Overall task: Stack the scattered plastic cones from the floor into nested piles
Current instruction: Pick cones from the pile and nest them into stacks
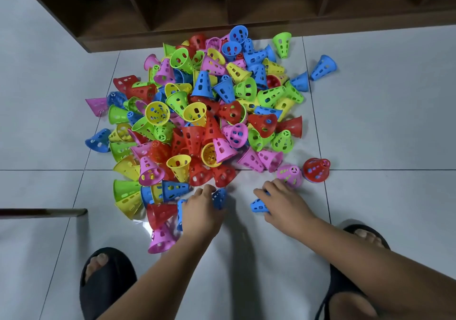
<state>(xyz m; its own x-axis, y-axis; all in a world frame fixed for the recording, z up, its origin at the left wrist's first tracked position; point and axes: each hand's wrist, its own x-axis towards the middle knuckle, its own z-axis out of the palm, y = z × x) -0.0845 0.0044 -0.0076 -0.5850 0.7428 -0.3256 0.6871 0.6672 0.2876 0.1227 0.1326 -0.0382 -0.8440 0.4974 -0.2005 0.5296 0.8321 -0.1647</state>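
Cones in red, blue, green, yellow and pink, all pierced with holes, lie heaped on the tiled floor just before a dark wooden shelf, most tipped on their sides and a few standing. The left hand reaches to the near edge of the heap, its fingers curled round a blue cone; more blue plastic shows at the hand's other side, and whether that is one cone or several nested cannot be told. The right hand lies low over the floor to the right, its fingers bent round a second blue cone that lies on its side. Just beyond that hand a pink cone stands upright, with a red cone upright beside it. A lone blue cone lies apart at the far right, and a green cone near the shelf. Black slippers show at the bottom, one on each foot. A dark bar juts in from the left.
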